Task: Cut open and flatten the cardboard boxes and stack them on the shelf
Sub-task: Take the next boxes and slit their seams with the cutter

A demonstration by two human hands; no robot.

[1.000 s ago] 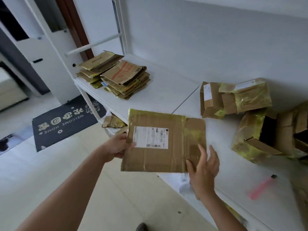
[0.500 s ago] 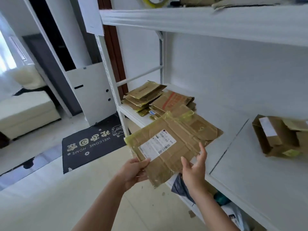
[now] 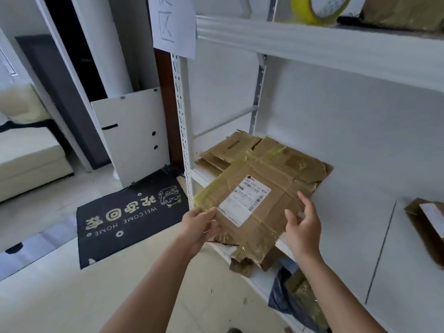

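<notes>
The step in hand looks like stacking: a flattened box (image 3: 249, 207), label up and streaked with yellowish tape, sits at centre frame, carried over the front edge of the white shelf (image 3: 355, 183). The left hand (image 3: 200, 224) pinches its lower-left edge, thumb on top. The right hand (image 3: 304, 222) is at the box's right edge with fingers spread and nearly straight; it seems to steady the card more than grip it, though its thumb side is partly hidden. The box's far end overlaps the pile (image 3: 240, 150) of flattened cardboard lying just above centre, toward the back left corner of the shelf; whether it already rests on that pile or hangs just above cannot be told. Its near flaps droop below the shelf edge, so it is not yet squarely on. At the right edge of the frame a brown box (image 3: 425, 219) stands unflattened, so I judge the task only partly done. The next move calls for sliding the sheet farther back and left until it lies on the pile, edges roughly matched, then letting go. A tape roll (image 3: 312, 10) sits on the upper shelf, top right.
</notes>
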